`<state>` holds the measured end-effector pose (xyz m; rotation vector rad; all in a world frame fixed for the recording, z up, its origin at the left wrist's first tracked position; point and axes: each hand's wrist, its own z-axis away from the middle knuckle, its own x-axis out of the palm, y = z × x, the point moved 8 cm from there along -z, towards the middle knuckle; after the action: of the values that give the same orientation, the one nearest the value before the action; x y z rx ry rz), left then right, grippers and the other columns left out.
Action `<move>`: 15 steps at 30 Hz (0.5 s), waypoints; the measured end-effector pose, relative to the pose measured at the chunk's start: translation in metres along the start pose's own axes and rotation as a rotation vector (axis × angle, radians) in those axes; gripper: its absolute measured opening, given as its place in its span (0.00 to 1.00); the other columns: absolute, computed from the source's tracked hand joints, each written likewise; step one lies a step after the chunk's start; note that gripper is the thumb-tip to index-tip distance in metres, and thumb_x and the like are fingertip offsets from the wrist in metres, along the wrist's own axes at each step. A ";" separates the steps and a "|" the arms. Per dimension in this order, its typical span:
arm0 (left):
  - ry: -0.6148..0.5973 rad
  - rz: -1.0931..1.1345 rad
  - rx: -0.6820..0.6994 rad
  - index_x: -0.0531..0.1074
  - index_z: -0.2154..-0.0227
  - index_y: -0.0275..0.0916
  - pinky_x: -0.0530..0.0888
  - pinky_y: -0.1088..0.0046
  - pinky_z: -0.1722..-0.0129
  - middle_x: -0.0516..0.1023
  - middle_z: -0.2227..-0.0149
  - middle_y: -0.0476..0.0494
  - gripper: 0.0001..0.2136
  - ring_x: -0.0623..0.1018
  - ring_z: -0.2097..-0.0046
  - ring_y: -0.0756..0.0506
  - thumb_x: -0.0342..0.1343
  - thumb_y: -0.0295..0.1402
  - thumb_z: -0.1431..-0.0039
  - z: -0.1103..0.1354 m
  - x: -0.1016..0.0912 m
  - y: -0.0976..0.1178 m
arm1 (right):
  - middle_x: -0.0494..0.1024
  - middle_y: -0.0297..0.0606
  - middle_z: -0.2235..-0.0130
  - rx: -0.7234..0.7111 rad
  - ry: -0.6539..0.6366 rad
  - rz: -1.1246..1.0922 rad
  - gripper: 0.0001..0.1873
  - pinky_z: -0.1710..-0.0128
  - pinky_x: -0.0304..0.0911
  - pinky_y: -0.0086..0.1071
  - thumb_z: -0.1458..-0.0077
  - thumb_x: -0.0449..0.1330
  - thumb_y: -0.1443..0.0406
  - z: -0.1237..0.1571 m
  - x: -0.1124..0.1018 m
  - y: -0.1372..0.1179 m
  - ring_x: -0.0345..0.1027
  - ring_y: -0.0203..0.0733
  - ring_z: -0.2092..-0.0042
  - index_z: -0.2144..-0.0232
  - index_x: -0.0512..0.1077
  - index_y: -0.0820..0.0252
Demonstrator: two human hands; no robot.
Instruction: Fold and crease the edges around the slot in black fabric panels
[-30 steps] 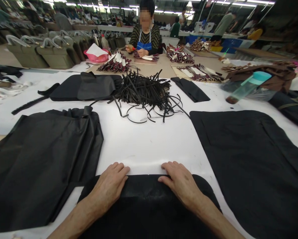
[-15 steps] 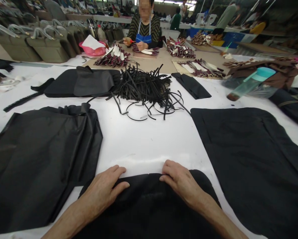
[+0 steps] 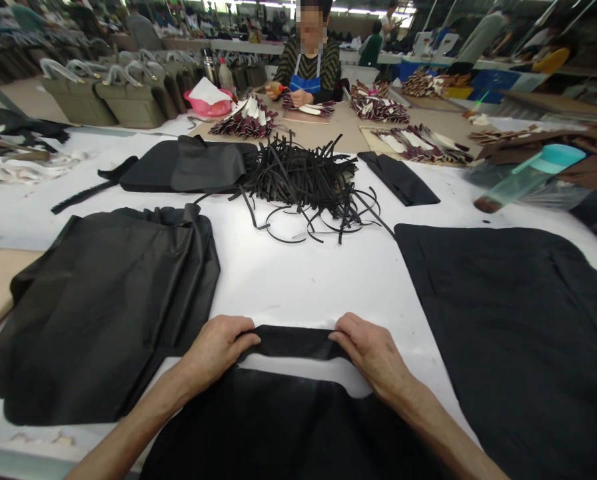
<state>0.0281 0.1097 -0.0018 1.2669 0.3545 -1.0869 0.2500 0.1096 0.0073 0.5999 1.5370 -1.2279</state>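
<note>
A black sheet of thin leather or lining material [image 3: 288,427] lies at the front edge of the view, its near part cut off. At its far side a narrow black strip [image 3: 296,341] stretches between my hands, with a white gap between strip and sheet. My left hand [image 3: 221,345] pinches the strip's left end between thumb and fingers. The other end is pinched by my right hand [image 3: 371,350]. Whether the strip joins the sheet at the sides is hidden by my hands.
Black sheets lie left [image 3: 113,300] and right [image 3: 508,307] on the white table [image 3: 303,280]. Beyond are a heap of black strips [image 3: 303,173], a teal-lidded bottle [image 3: 533,177] and olive handbags [image 3: 128,100]. Opposite, a person [image 3: 306,63] handles maroon-and-white pieces.
Both hands have closed on the sheet's far edge, which now shows as a strip lifted apart from the rest, with white between. The view has swung slightly left.
</note>
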 end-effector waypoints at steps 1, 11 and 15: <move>0.002 -0.006 -0.006 0.67 0.79 0.39 0.60 0.75 0.72 0.68 0.78 0.52 0.13 0.68 0.72 0.49 0.48 0.39 0.42 -0.001 0.001 -0.001 | 0.71 0.32 0.71 0.019 -0.002 -0.012 0.12 0.69 0.54 0.29 0.39 0.50 0.61 0.001 0.000 0.003 0.65 0.37 0.70 0.73 0.66 0.56; -0.016 0.056 -0.091 0.72 0.68 0.42 0.68 0.75 0.65 0.77 0.71 0.51 0.15 0.75 0.67 0.47 0.46 0.46 0.42 0.012 -0.010 -0.029 | 0.74 0.32 0.70 0.280 -0.226 -0.223 0.07 0.67 0.55 0.30 0.47 0.57 0.58 0.045 -0.027 0.058 0.66 0.41 0.66 0.69 0.71 0.54; 0.056 0.221 -0.241 0.71 0.59 0.45 0.68 0.74 0.51 0.77 0.56 0.49 0.19 0.73 0.51 0.43 0.55 0.50 0.50 0.032 -0.015 -0.074 | 0.75 0.34 0.67 0.411 -0.168 -0.270 0.09 0.65 0.57 0.32 0.50 0.58 0.59 0.068 -0.033 0.087 0.67 0.43 0.63 0.66 0.72 0.53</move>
<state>-0.0495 0.0943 -0.0232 1.0946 0.3668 -0.7973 0.3627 0.0847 0.0069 0.5438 1.2586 -1.7789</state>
